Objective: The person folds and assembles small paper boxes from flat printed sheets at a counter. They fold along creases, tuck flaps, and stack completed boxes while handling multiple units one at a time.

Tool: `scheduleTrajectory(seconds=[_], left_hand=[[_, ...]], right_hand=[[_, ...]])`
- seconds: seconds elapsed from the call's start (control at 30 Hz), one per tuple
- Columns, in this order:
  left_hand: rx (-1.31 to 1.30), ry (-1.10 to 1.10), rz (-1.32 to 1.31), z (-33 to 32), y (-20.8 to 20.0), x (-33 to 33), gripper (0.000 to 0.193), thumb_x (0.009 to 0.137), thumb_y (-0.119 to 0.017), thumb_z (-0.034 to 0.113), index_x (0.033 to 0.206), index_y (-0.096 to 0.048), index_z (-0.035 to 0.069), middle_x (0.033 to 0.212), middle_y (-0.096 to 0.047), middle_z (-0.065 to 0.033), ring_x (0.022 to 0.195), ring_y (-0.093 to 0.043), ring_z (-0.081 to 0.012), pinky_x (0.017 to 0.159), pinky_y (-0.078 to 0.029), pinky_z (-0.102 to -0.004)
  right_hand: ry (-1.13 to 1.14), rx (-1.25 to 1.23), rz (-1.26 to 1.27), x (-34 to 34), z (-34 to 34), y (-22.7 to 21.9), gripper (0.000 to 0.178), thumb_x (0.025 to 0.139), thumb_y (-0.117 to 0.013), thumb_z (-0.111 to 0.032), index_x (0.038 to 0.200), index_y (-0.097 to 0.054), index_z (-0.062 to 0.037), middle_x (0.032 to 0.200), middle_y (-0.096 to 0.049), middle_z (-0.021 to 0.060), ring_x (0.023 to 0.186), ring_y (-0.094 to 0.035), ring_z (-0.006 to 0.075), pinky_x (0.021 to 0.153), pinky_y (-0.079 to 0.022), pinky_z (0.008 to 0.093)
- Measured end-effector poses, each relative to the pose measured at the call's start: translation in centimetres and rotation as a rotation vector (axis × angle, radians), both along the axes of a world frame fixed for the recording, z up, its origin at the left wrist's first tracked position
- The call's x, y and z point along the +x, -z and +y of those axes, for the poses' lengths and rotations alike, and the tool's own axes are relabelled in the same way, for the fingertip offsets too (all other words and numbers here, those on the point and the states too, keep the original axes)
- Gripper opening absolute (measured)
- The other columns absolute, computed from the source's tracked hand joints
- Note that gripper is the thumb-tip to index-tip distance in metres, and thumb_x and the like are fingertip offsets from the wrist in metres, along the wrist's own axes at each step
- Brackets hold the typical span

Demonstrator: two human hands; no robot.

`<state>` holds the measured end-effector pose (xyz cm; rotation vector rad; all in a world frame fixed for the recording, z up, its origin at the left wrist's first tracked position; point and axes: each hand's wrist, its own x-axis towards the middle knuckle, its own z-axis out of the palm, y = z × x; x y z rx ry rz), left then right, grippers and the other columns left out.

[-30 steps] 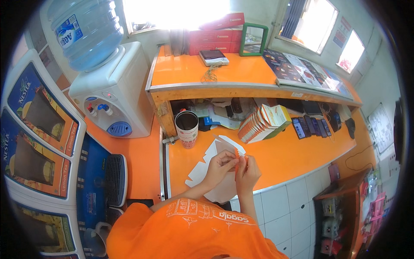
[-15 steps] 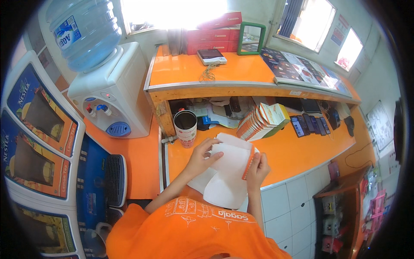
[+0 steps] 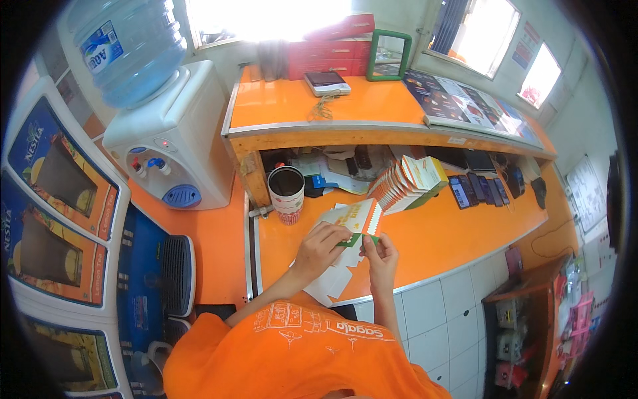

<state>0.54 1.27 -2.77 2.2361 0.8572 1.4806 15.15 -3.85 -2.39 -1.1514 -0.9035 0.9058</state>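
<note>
Both hands meet over the orange counter [image 3: 458,243] on a flat printed card pack [image 3: 355,219], white with orange and green edges. The left hand [image 3: 320,247] lies on the pack's near left side, its fingers [image 3: 340,233] curled narrow and pressing on the face of it, while the right hand [image 3: 381,256] pinches the lower right corner, its fingertips [image 3: 369,241] closed on the green edge. The pack sits tilted between the two sets of fingers, its far end reaching away from the person. Under the left fingers and trailing back toward the wrist lie loose white paper sheets [image 3: 329,280], flat on the counter. Just beyond the left fingers, up and to their left, stands a cylindrical tin [image 3: 286,193], upright and open at the top. Beyond the right fingertips, farther back, a fanned stack of similar packs [image 3: 405,183] leans on its edge near the shelf under the upper counter.
</note>
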Motion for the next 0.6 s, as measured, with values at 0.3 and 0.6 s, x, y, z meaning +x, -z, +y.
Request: scheduleTrajectory(seconds=[0.3, 0.6], left_hand=[[-0.478, 0.157, -0.094, -0.5, -0.7, -0.1, 0.016, 0.084, -0.067, 0.007, 0.098, -0.069, 0.0, 0.099, -0.066, -0.0096, 0.085, -0.066, -0.0196, 0.073, -0.054, -0.0282], [-0.698, 0.31, -0.379, -0.5, -0.4, 0.2, 0.016, 0.085, -0.067, 0.005, 0.1, -0.069, -0.002, 0.102, -0.065, -0.0089, 0.09, -0.063, -0.0143, 0.075, -0.053, -0.0248]], right_hand=[[0.445, 0.241, -0.83, 0.4, -0.3, -0.5, 0.011, 0.077, -0.071, 0.0, 0.087, -0.067, 0.0002, 0.078, -0.061, 0.0108, 0.068, -0.06, 0.0222, 0.063, -0.047, 0.0303], [0.451, 0.357, -0.942, -1.3, -0.4, 0.1, 0.011, 0.082, -0.065, 0.002, 0.093, -0.065, 0.0009, 0.082, -0.064, 0.0133, 0.075, -0.064, 0.0283, 0.063, -0.05, 0.0355]])
